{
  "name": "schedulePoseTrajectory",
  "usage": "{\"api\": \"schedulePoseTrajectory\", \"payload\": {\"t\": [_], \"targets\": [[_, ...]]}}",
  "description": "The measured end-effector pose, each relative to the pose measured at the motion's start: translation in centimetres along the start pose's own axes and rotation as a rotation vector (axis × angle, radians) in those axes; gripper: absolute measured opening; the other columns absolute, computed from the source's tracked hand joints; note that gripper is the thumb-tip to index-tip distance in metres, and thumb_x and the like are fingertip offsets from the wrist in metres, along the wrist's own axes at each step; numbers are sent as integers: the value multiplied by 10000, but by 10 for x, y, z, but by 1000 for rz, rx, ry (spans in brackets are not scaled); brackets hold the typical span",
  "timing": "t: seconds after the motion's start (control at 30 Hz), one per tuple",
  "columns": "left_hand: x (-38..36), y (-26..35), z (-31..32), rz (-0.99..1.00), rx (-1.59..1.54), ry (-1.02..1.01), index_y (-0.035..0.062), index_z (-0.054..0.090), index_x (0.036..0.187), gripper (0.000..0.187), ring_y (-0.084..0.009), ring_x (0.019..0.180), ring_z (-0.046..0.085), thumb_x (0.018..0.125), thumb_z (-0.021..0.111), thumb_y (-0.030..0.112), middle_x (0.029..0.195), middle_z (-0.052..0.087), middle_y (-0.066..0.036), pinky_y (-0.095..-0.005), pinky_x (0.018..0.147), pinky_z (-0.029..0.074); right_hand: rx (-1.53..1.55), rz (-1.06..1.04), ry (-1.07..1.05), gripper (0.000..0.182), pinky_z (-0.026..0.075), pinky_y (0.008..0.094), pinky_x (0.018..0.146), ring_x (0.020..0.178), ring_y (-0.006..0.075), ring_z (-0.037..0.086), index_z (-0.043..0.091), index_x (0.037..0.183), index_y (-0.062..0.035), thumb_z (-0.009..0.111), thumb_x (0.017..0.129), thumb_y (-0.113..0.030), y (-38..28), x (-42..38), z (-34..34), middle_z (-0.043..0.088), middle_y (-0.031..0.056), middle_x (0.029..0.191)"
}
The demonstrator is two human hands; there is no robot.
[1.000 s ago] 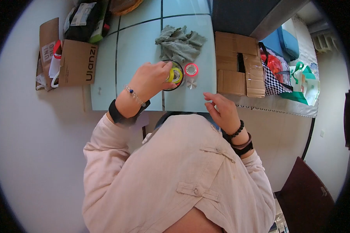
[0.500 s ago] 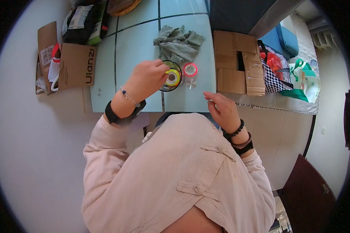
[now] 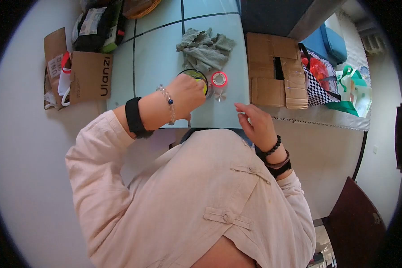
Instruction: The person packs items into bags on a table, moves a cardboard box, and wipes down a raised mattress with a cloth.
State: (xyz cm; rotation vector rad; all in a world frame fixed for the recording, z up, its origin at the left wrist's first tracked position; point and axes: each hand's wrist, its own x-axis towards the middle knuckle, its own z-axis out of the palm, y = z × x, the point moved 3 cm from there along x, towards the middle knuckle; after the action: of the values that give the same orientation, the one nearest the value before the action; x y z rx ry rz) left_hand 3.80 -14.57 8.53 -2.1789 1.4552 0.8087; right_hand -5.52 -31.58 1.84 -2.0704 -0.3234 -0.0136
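My left hand (image 3: 186, 97) is over a round clear container (image 3: 193, 73) with a black rim, covering most of it. Something yellow shows inside, beside the fingers. The fingertips are mostly hidden, so what they touch cannot be made out. A red-and-white roll (image 3: 219, 79) lies just right of the container, with a small clear piece (image 3: 220, 96) below it. My right hand (image 3: 256, 125) hovers at the table's right front corner, holding nothing, thumb and fingers apart. Behind the container lies a crumpled grey-green cloth (image 3: 205, 48).
A cardboard box (image 3: 92, 76) with papers and a black package (image 3: 93, 29) stand at the left. To the right are a large carton (image 3: 267, 91), a checkered bag (image 3: 318, 82) and a green-and-white bag (image 3: 355, 91). A wicker basket (image 3: 143, 8) sits at the back.
My left hand has turned and moved down and to the right, now hiding most of the container and its yellow roll. My right hand has barely moved.
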Motion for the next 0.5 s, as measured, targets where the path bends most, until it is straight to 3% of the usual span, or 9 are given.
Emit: {"api": "schedulePoseTrajectory", "payload": {"t": [0.07,0.13,0.3,0.5], "targets": [[8,-3,-3,77,53,48,27,587,803,498,-279,696,583,532,735,418,722,582,-121,-357,603,450,32,-4,84,214,439,353,575,679,287,549,537,984,-69,527,771,-80,4,-2,0,563,112,771],[15,-13,2,34,-70,-206,28,593,757,414,-289,708,582,550,719,365,748,589,-127,-366,616,459,41,3,99,219,442,354,579,684,288,551,539,989,-71,524,770,-78,7,-4,-3,566,113,778],[26,-25,7,91,-118,-343,22,597,766,342,-298,712,577,548,656,279,781,597,-126,-384,607,462,62,67,105,240,452,353,590,700,289,558,543,1006,-76,514,768,-72,12,-8,-10,575,114,798],[40,-26,19,93,-166,-503,-13,577,720,314,-336,686,563,540,640,237,692,580,-162,-389,593,452,27,67,189,238,456,351,584,698,290,561,551,998,-83,517,763,-79,21,-15,-16,580,110,802]]}}
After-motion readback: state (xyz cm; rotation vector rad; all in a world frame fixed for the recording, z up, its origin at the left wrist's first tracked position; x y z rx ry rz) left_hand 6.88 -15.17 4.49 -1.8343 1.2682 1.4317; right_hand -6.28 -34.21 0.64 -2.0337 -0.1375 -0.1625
